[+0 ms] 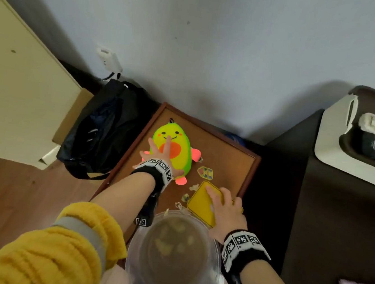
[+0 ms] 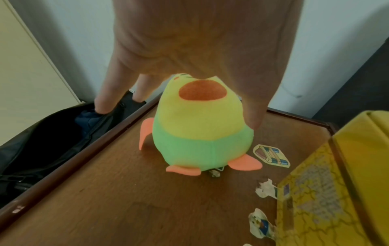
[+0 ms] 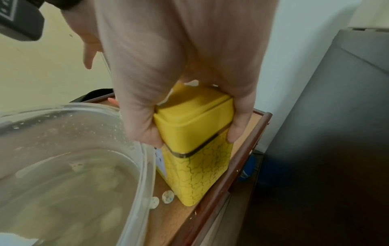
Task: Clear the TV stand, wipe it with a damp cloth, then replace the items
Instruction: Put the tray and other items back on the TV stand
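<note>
A yellow-green plush toy (image 1: 183, 139) (image 2: 202, 133) with orange feet lies at the back left of the brown wooden stand top (image 1: 226, 160) (image 2: 126, 191). My left hand (image 1: 159, 149) (image 2: 200, 41) is over it, fingers straight and spread, thumb down its right side. A square yellow tin (image 1: 200, 202) (image 3: 197, 126) stands near the right rim (image 3: 238, 159). My right hand (image 1: 223, 205) (image 3: 179, 58) grips its lid, thumb on one side and fingers on the other. A clear plastic tub (image 1: 176, 246) (image 3: 63, 158) sits nearest me on the stand.
Paper stickers (image 1: 205, 172) (image 2: 271, 155) are stuck on the stand between toy and tin. A black bag (image 1: 103, 126) leans left of the stand. A dark cabinet (image 1: 336, 231) with a white tray (image 1: 337, 146) holding remotes stands close on the right.
</note>
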Tool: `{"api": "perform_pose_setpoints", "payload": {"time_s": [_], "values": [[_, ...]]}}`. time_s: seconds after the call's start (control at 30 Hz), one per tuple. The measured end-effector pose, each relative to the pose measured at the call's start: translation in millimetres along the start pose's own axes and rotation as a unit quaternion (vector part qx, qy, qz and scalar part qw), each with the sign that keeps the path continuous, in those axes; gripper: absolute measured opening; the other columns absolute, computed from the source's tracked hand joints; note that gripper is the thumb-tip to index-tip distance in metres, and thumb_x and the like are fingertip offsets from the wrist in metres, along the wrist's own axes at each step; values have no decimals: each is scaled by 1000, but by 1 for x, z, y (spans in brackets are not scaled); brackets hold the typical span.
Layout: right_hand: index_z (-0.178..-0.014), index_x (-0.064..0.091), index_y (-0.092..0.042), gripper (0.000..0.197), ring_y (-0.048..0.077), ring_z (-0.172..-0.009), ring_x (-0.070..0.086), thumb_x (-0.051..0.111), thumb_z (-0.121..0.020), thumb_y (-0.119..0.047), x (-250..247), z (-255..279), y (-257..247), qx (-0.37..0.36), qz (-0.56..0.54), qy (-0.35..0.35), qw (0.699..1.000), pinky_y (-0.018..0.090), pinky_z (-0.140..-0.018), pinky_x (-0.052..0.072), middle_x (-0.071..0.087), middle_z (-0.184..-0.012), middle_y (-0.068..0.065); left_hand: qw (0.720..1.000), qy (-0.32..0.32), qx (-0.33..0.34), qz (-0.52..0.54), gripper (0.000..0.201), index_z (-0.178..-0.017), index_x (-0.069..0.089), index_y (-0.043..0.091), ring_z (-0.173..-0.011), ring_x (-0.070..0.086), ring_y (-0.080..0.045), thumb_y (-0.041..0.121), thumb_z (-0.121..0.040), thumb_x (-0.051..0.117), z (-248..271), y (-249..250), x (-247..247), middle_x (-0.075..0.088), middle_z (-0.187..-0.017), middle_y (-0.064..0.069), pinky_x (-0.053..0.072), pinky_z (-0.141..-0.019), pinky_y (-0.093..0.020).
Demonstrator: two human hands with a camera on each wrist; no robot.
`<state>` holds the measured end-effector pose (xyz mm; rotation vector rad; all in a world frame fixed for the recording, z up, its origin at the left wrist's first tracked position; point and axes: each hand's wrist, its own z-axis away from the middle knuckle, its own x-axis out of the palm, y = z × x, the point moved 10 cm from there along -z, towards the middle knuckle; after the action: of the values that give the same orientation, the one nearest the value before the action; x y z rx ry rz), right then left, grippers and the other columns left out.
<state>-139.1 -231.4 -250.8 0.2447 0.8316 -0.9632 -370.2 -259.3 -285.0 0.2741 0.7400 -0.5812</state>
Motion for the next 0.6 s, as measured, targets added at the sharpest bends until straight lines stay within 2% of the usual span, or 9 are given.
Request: {"api": "perform_pose_setpoints", "payload": {"time_s": [0.13,0.27,0.47,0.6], "values": [[-146,-1,-43,105,32,-124,21,74,-74,-32,1,-1,1,7,6,1,1000,38,-83,54,6,-149,-3,1000,4,-13,15,122,-144,-24,41,-139,16,-51,61,-70,71,-6,2,6,-19,-156,-17,32,-108,-54],[-146,-2,-44,107,33,-125,20,75,-73,-32,3,-2,3,6,0,-1,1000,39,-83,54,4,-149,-4,999,44,6,-17,115,-149,-10,35,-125,40,-45,50,-72,74,-9,13,1,4,-152,-20,49,-93,-45],[-144,-2,-47,109,31,-124,22,77,-72,-29,0,-1,4,1,-20,16,1000,38,-78,54,7,-147,-5,980,78,107,-151,111,-148,-2,36,-122,43,-41,42,-71,77,8,33,-8,10,-151,-18,55,-79,-43],[-143,-2,-48,107,34,-128,21,76,-72,-25,-21,11,6,-1,-20,52,998,45,-84,52,8,-147,-3,977,95,112,-154,112,-149,-3,33,-117,48,-43,43,-70,76,35,28,-34,15,-149,-17,54,-80,-42]]}}
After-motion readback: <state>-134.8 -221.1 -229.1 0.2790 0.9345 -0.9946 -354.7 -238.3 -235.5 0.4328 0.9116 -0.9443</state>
